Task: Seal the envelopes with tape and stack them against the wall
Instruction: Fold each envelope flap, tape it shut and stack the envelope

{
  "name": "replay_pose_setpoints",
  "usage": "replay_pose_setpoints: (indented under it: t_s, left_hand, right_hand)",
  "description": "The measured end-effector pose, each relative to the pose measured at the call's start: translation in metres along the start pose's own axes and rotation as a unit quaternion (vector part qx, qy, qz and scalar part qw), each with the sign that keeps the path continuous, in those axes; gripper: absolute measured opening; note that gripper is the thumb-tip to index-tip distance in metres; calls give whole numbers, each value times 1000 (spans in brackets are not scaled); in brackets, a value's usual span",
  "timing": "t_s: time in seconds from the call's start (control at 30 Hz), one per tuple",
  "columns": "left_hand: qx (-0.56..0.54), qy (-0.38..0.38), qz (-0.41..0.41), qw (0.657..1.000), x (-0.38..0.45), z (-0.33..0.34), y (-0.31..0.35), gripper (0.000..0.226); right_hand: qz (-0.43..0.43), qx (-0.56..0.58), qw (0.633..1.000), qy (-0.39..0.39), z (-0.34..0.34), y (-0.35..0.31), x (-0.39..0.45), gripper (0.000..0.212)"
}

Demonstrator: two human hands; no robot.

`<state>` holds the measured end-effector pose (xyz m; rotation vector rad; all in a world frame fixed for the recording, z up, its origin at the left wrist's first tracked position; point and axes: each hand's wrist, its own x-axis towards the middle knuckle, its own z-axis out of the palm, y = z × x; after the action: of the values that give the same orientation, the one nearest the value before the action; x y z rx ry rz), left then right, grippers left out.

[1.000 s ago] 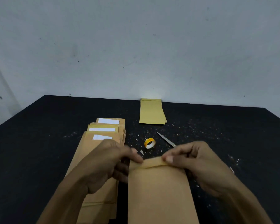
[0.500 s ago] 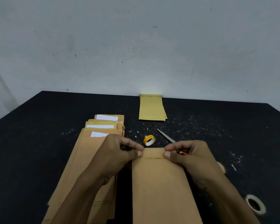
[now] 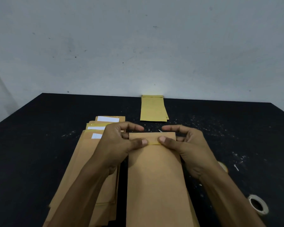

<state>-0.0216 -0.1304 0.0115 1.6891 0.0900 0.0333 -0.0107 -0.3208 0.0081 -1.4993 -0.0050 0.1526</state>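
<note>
Right now both hands sit at the far end of a long brown paper envelope [image 3: 154, 182] that lies flat on the matte black table [image 3: 31, 145], its length running from the near edge toward the wall. The left hand [image 3: 120, 143] pinches the envelope's folded flap from the left side, thumb pressed on top near the fold line and fingers curled over the far edge. The right hand [image 3: 185, 145] mirrors it from the right, thumb tip pressing down just beside the other thumb, fingers arched over the top edge. Between the two thumbs a thin, slightly glossy yellowish strip [image 3: 152, 143] runs along the flap's edge; whether it is tape or adhesive I cannot tell. To the left, a loose fanned pile of unsealed envelopes [image 3: 92, 161] lies flat, the same dull kraft paper, with white rectangular strips showing at their far ends. Far off, a small neat stack of sealed envelopes [image 3: 152, 108] rests flat with its far edge touching the pale, scuffed wall [image 3: 138, 46]. At the near right a whitish ring-shaped tape roll [image 3: 259, 204] lies on the table, well apart from the hands. Pale flecks of paper debris are scattered across the dark surface.
</note>
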Motion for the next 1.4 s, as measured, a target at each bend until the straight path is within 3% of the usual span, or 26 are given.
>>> replay_pose_setpoints:
  t_s: [0.3, 0.5, 0.67, 0.8, 0.9, 1.17, 1.3, 1.4]
  left_hand:
    - [6, -2, 2, 1000, 1, 0, -1, 28]
    - [29, -36, 21, 999, -1, 4, 1, 34]
    - [31, -26, 20, 999, 2, -8, 8, 41]
    - [39, -17, 19, 999, 2, -17, 11, 39]
    - [55, -9, 21, 998, 0, -19, 7, 39]
    - [28, 12, 14, 999, 2, -33, 4, 35]
    - [57, -22, -2, 998, 1, -47, 1, 19]
    - [138, 4, -9, 990, 3, -64, -8, 25]
  right_hand:
    - [-35, -34, 999, 8, 8, 3, 1, 26]
    - [-59, -45, 997, -14, 9, 4, 3, 31]
    - [-16, -11, 1000, -21, 4, 2, 5, 44]
    - [11, 25, 998, -63, 4, -1, 4, 27]
    - [-5, -5, 999, -48, 9, 0, 2, 19]
    - [-17, 3, 1000, -19, 16, 2, 1, 25]
    - [4, 8, 999, -51, 12, 5, 2, 34]
    - [1, -29, 999, -24, -2, 8, 3, 20]
